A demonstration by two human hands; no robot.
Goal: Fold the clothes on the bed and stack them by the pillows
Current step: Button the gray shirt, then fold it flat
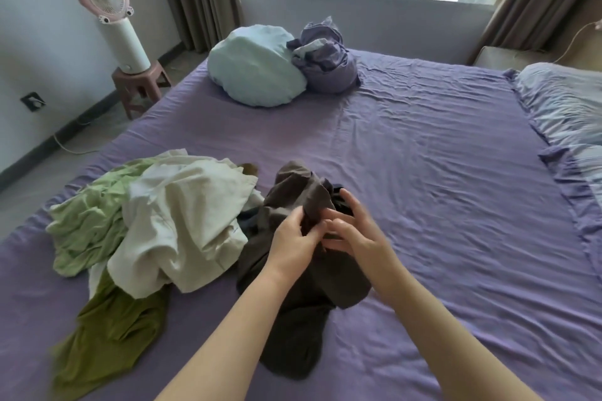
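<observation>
Bedroom, seen from above the purple bed (423,146). Both hands meeting over a crumpled dark brown garment (303,270) near the bed's close edge: left hand (294,238) and right hand (353,233) with fingers curled, pinching its bunched cloth. Beside it, a heap of cream and green clothes (156,221), unfolded. Pillows (566,107) far right. Probably best next: find seams, shake flat, smooth before folding.

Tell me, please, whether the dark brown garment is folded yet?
Not yet: the dark brown garment lies bunched, gripped by the left hand and right hand.
</observation>
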